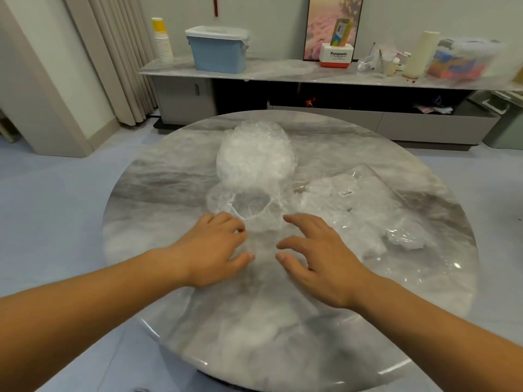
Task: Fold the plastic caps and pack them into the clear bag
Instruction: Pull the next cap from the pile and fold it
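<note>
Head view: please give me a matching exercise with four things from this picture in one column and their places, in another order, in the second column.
1. pile of plastic caps
2. clear bag
3. blue storage box
4. stack of paper cups

A. far left on the sideboard
B. middle of the round table
C. right side of the table, bears a barcode label
D. on the sideboard, closed by a pale lid

Pairs: 1-B, 2-C, 3-D, 4-A

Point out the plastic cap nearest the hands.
The lone cap spread flat at the fingertips of the left hand and right hand; the rest sit heaped in the pile behind it.
</note>
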Motion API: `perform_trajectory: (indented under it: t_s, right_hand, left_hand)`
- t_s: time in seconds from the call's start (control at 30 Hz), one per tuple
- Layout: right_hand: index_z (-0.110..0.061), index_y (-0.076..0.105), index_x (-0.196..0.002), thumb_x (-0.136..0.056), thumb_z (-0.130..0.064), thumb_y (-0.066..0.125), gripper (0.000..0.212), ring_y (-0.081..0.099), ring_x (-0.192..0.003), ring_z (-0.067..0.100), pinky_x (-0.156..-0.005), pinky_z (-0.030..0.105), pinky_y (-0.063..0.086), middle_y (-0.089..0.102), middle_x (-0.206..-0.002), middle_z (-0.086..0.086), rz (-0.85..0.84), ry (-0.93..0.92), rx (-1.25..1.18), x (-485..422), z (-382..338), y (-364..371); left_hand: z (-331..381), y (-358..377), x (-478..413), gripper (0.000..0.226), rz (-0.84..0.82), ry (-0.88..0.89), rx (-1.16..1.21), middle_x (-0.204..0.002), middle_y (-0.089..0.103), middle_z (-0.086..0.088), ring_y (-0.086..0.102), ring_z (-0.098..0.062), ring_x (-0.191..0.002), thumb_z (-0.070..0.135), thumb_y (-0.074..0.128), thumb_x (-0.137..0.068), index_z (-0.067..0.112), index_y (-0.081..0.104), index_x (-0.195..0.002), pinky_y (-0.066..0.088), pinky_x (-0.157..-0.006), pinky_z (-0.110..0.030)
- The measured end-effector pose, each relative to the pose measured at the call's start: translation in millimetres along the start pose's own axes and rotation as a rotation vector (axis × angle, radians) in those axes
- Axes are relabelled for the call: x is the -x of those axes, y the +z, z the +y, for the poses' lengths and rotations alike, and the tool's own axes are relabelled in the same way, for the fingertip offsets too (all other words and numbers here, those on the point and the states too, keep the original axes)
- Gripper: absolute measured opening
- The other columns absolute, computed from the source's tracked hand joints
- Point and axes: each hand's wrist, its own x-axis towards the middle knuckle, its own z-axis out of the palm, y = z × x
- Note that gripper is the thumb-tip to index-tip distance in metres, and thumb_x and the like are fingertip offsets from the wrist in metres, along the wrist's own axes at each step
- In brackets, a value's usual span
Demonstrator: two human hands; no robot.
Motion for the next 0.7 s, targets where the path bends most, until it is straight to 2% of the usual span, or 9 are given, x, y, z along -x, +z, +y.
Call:
perform_trajectory:
  t_s: [0.13, 0.2, 0.33, 0.4, 0.47, 0.53, 0.57, 0.63, 0.7]
  right_hand:
    - [-0.038, 0.063, -0.131, -0.094, -0.074, 0.015, 0.071, 0.002, -0.155, 0.009, -0.123, 0.03, 0.004, 0.019, -0.167, -0.011, -0.205, -0.146, 0.07, 16, -12, 15]
    - [-0.037, 0.062, -0.132, -0.096, -0.071, 0.013, 0.07, 0.009, -0.152, 0.007, -0.121, 0.024, 0.002, 0.026, -0.164, -0.011, -0.27, -0.199, 0.059, 27, -19, 23]
    - [-0.031, 0.065, -0.129, -0.099, -0.061, 0.018, 0.064, 0.034, -0.141, 0.004, -0.119, 0.025, 0.017, 0.045, -0.15, -0.011, -0.319, -0.235, 0.014, 43, -25, 30]
    - [-0.028, 0.066, -0.128, -0.102, -0.056, 0.021, 0.059, 0.039, -0.136, 0.003, -0.117, 0.027, 0.024, 0.051, -0.145, -0.013, -0.312, -0.246, 0.003, 48, -25, 30]
    - [-0.026, 0.065, -0.129, -0.104, -0.052, 0.025, 0.054, 0.043, -0.133, 0.001, -0.115, 0.029, 0.029, 0.056, -0.14, -0.014, -0.299, -0.243, -0.024, 50, -24, 30]
    - [-0.023, 0.066, -0.129, -0.106, -0.048, 0.026, 0.053, 0.047, -0.13, 0.002, -0.112, 0.029, 0.032, 0.061, -0.135, -0.014, -0.288, -0.248, -0.037, 50, -25, 29]
    - [-0.021, 0.067, -0.127, -0.106, -0.049, 0.026, 0.054, 0.051, -0.128, 0.004, -0.111, 0.028, 0.034, 0.063, -0.133, -0.012, -0.275, -0.248, -0.053, 49, -25, 29]
    - [-0.017, 0.07, -0.124, -0.103, -0.05, 0.03, 0.056, 0.056, -0.122, 0.004, -0.107, 0.022, 0.038, 0.067, -0.128, -0.011, -0.23, -0.181, -0.171, 48, -24, 27]
    - [-0.023, 0.071, -0.125, -0.098, -0.05, 0.041, 0.048, 0.056, -0.119, -0.005, -0.103, 0.015, 0.04, 0.065, -0.127, -0.019, -0.2, -0.001, -0.38, 44, -23, 24]
  left_hand:
    - [23, 15, 48, 0.056, -0.1, 0.072, 0.094, -0.139, 0.044, 0.01, 0.038, -0.01, -0.128, 0.064, 0.028, -0.099, 0.028, 0.055, -0.132, 0.027, -0.11, -0.029]
    - [30, 19, 64, 0.054, -0.114, 0.098, 0.174, -0.136, 0.046, 0.01, 0.044, -0.01, -0.122, 0.063, 0.03, -0.099, 0.028, 0.055, -0.131, 0.032, -0.108, -0.028]
    - [32, 22, 86, 0.05, -0.112, 0.153, 0.316, -0.134, 0.045, 0.015, 0.049, -0.006, -0.115, 0.059, 0.035, -0.101, 0.029, 0.055, -0.134, 0.041, -0.102, -0.028]
    - [26, 25, 92, 0.049, -0.081, 0.168, 0.377, -0.143, 0.04, 0.018, 0.041, -0.002, -0.128, 0.057, 0.038, -0.101, 0.034, 0.051, -0.141, 0.035, -0.109, -0.025]
    - [19, 28, 96, 0.047, -0.067, 0.175, 0.401, -0.156, 0.028, 0.02, 0.025, 0.002, -0.142, 0.059, 0.041, -0.099, 0.042, 0.05, -0.142, 0.024, -0.118, -0.023]
    - [12, 29, 97, 0.046, -0.092, 0.176, 0.414, -0.162, 0.015, 0.022, 0.009, 0.003, -0.149, 0.06, 0.043, -0.098, 0.046, 0.05, -0.141, 0.015, -0.122, -0.023]
    - [9, 30, 97, 0.046, -0.109, 0.173, 0.417, -0.163, 0.014, 0.022, 0.008, 0.004, -0.149, 0.06, 0.044, -0.097, 0.047, 0.05, -0.141, 0.013, -0.122, -0.023]
    - [3, 31, 94, 0.048, -0.1, 0.156, 0.454, -0.157, 0.032, 0.022, 0.025, 0.006, -0.143, 0.06, 0.046, -0.095, 0.043, 0.054, -0.14, 0.023, -0.119, -0.023]
    - [0, 31, 92, 0.045, -0.066, 0.067, 0.61, -0.136, 0.055, 0.024, 0.047, 0.009, -0.126, 0.055, 0.057, -0.092, 0.038, 0.059, -0.134, 0.039, -0.109, -0.021]
